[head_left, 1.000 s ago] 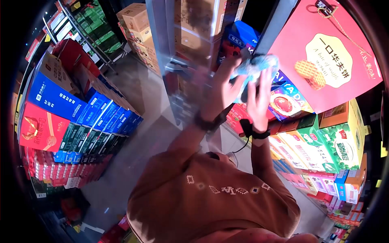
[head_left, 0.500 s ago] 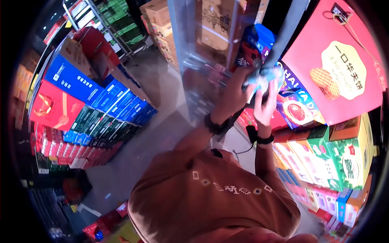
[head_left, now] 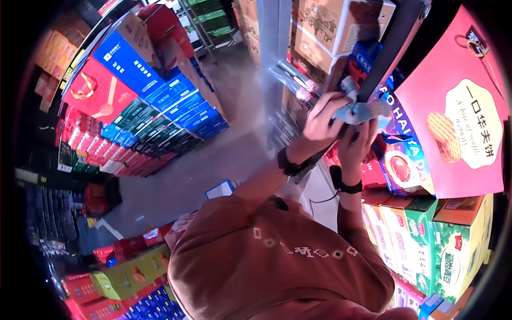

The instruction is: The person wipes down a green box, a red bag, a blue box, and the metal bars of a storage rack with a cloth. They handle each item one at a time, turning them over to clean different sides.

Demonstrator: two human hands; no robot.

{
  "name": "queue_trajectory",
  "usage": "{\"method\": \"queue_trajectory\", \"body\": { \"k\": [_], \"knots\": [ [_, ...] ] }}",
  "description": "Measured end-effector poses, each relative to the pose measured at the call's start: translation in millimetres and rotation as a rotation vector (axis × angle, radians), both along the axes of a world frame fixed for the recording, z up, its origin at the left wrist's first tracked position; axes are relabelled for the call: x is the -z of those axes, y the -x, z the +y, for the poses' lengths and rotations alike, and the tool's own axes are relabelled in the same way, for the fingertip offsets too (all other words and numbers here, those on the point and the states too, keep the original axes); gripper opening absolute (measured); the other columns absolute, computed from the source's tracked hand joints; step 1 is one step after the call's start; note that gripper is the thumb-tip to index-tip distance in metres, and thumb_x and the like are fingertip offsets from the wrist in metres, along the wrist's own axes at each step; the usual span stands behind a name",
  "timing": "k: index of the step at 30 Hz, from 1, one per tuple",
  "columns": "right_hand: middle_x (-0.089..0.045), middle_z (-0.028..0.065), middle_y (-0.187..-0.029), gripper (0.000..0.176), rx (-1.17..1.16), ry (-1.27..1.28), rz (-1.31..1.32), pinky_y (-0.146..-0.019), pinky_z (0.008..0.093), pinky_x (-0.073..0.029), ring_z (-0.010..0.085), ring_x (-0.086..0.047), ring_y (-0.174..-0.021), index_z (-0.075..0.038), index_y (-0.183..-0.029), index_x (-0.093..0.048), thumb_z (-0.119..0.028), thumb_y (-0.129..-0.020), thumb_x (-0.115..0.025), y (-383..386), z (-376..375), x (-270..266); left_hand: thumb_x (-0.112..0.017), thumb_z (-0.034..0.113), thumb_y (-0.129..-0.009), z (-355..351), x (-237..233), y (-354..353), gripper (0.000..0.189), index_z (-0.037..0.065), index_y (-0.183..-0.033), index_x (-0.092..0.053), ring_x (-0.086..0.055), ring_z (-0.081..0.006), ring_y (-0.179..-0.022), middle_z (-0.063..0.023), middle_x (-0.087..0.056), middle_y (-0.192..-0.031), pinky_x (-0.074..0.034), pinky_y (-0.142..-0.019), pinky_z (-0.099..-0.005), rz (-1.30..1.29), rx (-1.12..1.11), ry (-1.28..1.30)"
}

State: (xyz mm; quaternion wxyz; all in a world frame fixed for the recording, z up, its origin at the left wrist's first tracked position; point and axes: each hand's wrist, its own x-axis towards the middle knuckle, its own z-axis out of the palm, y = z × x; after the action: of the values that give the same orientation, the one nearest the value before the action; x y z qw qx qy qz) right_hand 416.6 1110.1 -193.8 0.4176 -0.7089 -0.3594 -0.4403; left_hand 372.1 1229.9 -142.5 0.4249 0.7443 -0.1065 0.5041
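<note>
A small, soft-looking light-blue and greyish-pink item (head_left: 356,113) is between my two hands, near a dark slanted pole. My left hand (head_left: 323,118) grips it from the left with curled fingers. From below and the right, my right hand (head_left: 358,143) holds its lower side, fingers bent against it. The item looks like a plush thing, but its exact shape is unclear. Pinkish objects in clear wrapping (head_left: 305,88) hang or stand just left of my left hand.
A large pink waffle-biscuit box (head_left: 421,101) is at the right, above green and white cartons (head_left: 450,245). Stacked blue, red and green boxes (head_left: 184,101) stand left across the grey floor (head_left: 160,192). Brown cartons (head_left: 325,26) and a metal post (head_left: 273,42) are beyond my hands.
The surroundings have shifted in view, with shelves and boxes now lower and further right. My left hand has turned, with its back and fingers now showing; both hands remain on the light-blue item.
</note>
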Motion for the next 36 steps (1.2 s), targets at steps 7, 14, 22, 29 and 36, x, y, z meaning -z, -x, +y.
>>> {"method": "queue_trajectory", "body": {
  "k": [7, 14, 22, 29, 36],
  "knots": [
    [-0.042, 0.0304, -0.138, 0.048, -0.029, 0.003, -0.039, -0.102, 0.0558, -0.037, 0.0487, -0.045, -0.123, -0.004, -0.135, -0.042, 0.004, -0.089, -0.055, -9, 1, 13, -0.061, -0.008, -0.074, -1, 18, -3, 0.035, -0.001, -0.109, -0.059, -0.063, -0.0361, -0.097, -0.0194, -0.061, -0.107, -0.05, -0.086, -0.0387, -0.031, 0.063, 0.039],
    [-0.039, 0.0281, -0.141, 0.048, -0.061, 0.083, 0.145, -0.106, 0.0537, -0.034, 0.0475, -0.042, -0.127, -0.003, -0.135, -0.043, 0.004, -0.089, -0.056, 5, -16, 82, -0.067, -0.003, -0.075, -9, 80, 10, 0.04, 0.004, -0.113, -0.06, -0.061, -0.0373, -0.103, -0.0169, -0.058, -0.114, -0.052, -0.085, -0.0398, 0.145, 0.044, 0.079],
    [-0.04, 0.0289, -0.142, 0.045, 0.185, 0.101, 0.07, -0.107, 0.05, -0.033, 0.0452, -0.042, -0.128, 0.006, -0.134, -0.044, -0.007, -0.093, -0.057, 4, 7, 16, -0.068, -0.001, -0.076, 12, 25, 0, 0.043, 0.001, -0.117, -0.059, -0.06, -0.0354, -0.104, -0.0159, -0.056, -0.115, -0.05, -0.086, -0.0398, 0.064, 0.103, -0.001],
    [-0.039, 0.0304, -0.141, 0.051, 0.243, -0.04, -0.128, -0.109, 0.0544, -0.028, 0.0484, -0.038, -0.131, 0.002, -0.136, -0.043, 0.002, -0.087, -0.059, -1, 32, -46, -0.065, 0.002, -0.078, 39, -17, -32, 0.036, 0.0, -0.113, -0.058, -0.058, -0.0352, -0.105, -0.0177, -0.057, -0.115, -0.049, -0.088, -0.0395, -0.089, 0.341, -0.015],
    [-0.043, 0.0299, -0.139, 0.042, 0.56, 0.155, -0.162, -0.105, 0.06, -0.031, 0.0498, -0.04, -0.128, -0.002, -0.13, -0.05, -0.011, -0.09, -0.056, 5, 24, 56, -0.067, 0.001, -0.077, 75, 39, -26, 0.033, 0.003, -0.109, -0.062, -0.064, -0.0307, -0.099, -0.0142, -0.062, -0.109, -0.053, -0.083, -0.0362, 0.195, 0.552, 0.031]
  ]
}}
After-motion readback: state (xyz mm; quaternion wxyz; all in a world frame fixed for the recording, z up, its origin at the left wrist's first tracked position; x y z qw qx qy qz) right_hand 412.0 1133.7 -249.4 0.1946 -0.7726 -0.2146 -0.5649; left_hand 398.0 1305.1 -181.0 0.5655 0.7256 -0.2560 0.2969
